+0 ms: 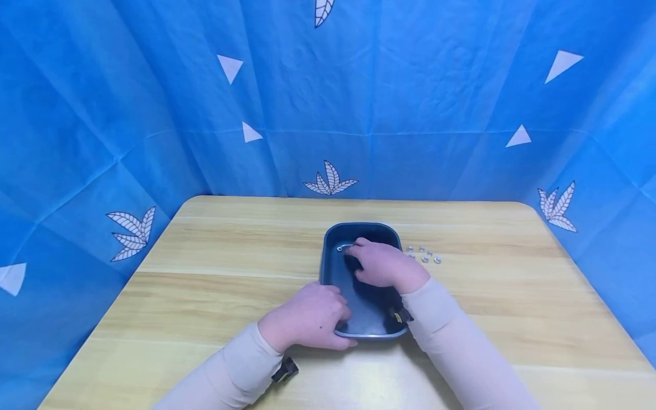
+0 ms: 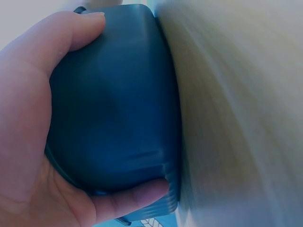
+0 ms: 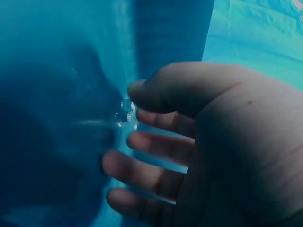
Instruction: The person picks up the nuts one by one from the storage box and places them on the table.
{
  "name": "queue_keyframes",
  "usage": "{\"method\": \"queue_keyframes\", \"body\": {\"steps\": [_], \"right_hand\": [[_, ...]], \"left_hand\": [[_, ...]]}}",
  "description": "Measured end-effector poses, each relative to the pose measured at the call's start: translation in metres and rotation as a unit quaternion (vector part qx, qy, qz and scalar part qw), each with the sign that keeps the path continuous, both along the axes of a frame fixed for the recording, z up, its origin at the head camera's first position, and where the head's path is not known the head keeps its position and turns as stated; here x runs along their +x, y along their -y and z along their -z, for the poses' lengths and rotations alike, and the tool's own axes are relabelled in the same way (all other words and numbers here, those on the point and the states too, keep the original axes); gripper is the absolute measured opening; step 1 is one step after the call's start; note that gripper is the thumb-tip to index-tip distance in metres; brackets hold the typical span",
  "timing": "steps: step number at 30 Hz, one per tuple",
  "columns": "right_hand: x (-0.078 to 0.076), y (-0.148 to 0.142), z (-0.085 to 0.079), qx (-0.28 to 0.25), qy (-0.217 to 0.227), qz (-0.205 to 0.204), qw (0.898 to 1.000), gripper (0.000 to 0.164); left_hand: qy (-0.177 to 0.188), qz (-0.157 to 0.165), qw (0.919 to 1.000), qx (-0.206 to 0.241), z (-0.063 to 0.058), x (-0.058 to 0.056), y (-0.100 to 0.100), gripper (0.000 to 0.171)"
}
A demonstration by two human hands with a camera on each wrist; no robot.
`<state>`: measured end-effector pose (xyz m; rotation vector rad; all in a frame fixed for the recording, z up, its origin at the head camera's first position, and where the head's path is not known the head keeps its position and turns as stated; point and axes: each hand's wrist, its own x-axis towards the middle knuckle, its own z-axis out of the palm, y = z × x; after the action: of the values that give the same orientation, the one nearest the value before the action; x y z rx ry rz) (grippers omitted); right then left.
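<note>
A dark blue rectangular tray (image 1: 366, 319) lies on the table between both hands. My left hand (image 1: 312, 316) grips its near left corner. In the left wrist view, the thumb and a finger (image 2: 137, 198) lie against the tray's outer wall (image 2: 118, 104). My right hand (image 1: 381, 263) reaches inside the tray, toward its far left part, with loosely bent fingers. Small shiny pieces (image 3: 125, 111) lie right by the fingertips in the right wrist view, and some (image 1: 340, 248) show beside the fingers in the head view. The thumb stands apart from the fingers there.
Several small clear, shiny round pieces (image 1: 425, 259) lie on the wooden table (image 1: 230, 245) just right of the tray. A blue patterned curtain (image 1: 307, 102) hangs behind the table and along both sides.
</note>
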<state>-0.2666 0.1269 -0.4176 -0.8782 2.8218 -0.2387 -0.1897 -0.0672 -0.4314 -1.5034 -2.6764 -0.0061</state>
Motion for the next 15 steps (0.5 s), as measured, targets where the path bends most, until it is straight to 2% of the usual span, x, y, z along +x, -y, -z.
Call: {"method": "queue_keyframes", "body": {"steps": [6, 15], "right_hand": [[-0.0021, 0.0049, 0.0028, 0.028, -0.003, -0.011, 1.0, 0.058], [-0.0029, 0.01, 0.0043, 0.055, -0.004, -0.002, 0.998, 0.058]], "left_hand": [[0.005, -0.004, 1.0, -0.005, -0.0008, 0.0008, 0.0012, 0.048], [0.005, 0.0, 1.0, 0.0, -0.0017, -0.0004, 0.0016, 0.049]]}}
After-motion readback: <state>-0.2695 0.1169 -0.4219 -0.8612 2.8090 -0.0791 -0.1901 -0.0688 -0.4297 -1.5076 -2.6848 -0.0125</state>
